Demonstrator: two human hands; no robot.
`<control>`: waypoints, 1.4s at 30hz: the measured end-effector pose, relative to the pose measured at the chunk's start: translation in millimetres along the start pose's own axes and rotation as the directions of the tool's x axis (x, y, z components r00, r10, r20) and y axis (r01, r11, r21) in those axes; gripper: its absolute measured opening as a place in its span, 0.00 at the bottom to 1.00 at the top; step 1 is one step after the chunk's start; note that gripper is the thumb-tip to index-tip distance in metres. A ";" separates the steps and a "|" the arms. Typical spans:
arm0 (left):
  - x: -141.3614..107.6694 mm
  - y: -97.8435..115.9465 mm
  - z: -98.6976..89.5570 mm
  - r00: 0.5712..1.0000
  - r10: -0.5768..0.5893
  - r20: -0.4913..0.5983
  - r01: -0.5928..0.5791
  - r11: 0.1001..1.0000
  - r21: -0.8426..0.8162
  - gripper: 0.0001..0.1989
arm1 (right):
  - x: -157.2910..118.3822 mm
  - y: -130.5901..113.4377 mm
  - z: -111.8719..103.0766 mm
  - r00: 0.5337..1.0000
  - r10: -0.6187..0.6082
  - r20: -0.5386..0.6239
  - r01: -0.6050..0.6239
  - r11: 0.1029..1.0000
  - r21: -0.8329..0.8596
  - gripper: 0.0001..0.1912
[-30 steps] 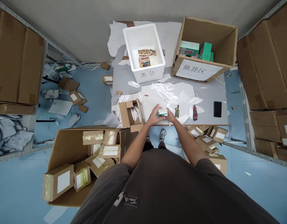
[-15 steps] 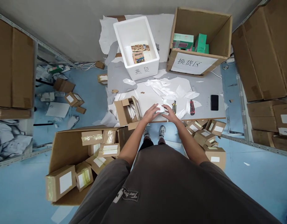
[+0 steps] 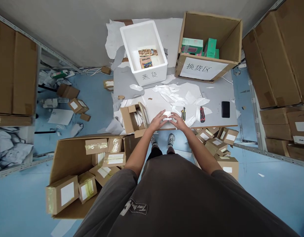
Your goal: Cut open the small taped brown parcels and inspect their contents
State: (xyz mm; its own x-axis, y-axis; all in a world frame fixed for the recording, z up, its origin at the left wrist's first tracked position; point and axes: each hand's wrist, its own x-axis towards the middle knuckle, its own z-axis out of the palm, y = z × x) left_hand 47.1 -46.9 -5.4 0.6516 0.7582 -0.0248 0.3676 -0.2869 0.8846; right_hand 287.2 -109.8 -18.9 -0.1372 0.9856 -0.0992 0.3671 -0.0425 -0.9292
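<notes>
A small white bundle [image 3: 167,115], which looks wrapped in paper, is between my hands at the table's front edge. My left hand [image 3: 158,121] grips its left side with bent fingers, and my right hand [image 3: 178,121] has its fingertips on the right side. What is inside the white wrapping cannot be seen. Just right of my right hand lies a yellow-and-black utility knife [image 3: 183,114], and farther right a red-and-black one [image 3: 202,114]. To the left stands an open small cardboard box [image 3: 128,119] holding white paper pieces. Torn white paper [image 3: 170,93] lies beyond my hands.
On the table [image 3: 217,93] stand a white foam box [image 3: 148,75], a large carton [image 3: 203,69] with green boxes, and a black phone [image 3: 225,109]. A big carton [image 3: 75,154] of parcels is on my left; parcels [image 3: 217,144] lie at right. Shelves flank both sides.
My fingers have shifted around the white bundle, and its top now looks more creased. The whole view has moved slightly; the other things stay in place.
</notes>
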 end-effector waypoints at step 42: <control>273.4 131.4 -89.9 0.996 -0.068 0.058 0.089 0.826 -0.557 0.53 | 157.0 -129.2 -226.4 0.921 0.264 -0.286 -0.136 0.907 0.400 0.47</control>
State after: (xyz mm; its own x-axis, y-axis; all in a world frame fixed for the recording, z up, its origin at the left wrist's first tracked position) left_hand 213.9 175.3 145.9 0.6625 0.7407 -0.1118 -0.0082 0.1564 0.9877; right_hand 426.5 87.6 166.2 0.2338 0.9435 -0.2350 -0.0163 -0.2378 -0.9712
